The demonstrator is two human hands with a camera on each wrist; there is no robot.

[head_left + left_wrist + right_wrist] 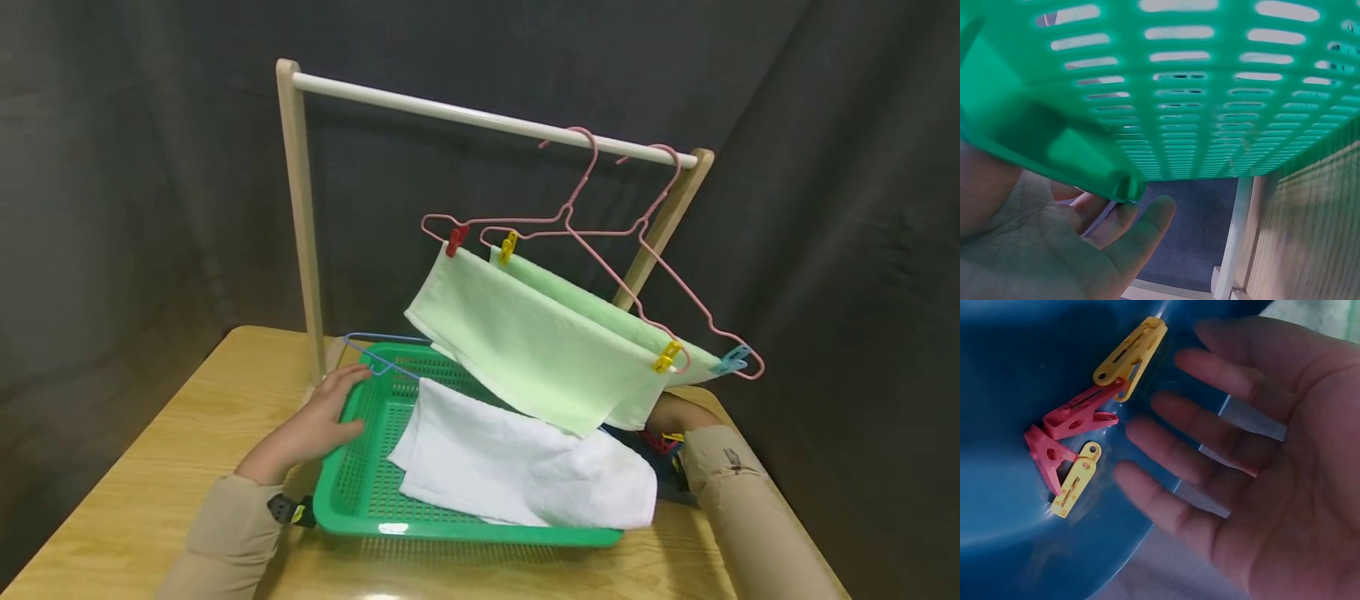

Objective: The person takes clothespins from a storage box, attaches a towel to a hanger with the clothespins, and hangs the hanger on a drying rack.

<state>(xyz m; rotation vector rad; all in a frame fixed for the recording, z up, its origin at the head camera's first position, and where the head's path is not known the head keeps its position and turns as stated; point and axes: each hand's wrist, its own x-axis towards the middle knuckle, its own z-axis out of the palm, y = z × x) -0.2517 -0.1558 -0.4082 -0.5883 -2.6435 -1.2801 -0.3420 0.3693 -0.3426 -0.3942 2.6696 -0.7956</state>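
Note:
My left hand is at the left rim of a green plastic basket, its fingers loosely extended by the rim in the left wrist view. Close to those fingertips, a blue wire hanger sticks out from a white towel that lies across the basket. My right hand is spread over a blue bowl, holding nothing. Red clothespins and yellow clothespins lie in the bowl, just beyond my fingertips. Green cloth partly hides this hand in the head view.
A rack with a white rail stands behind the basket. Two pink hangers hang at its right end, each bearing a light green towel clipped with clothespins. These towels overhang the basket. Dark curtains back the wooden table.

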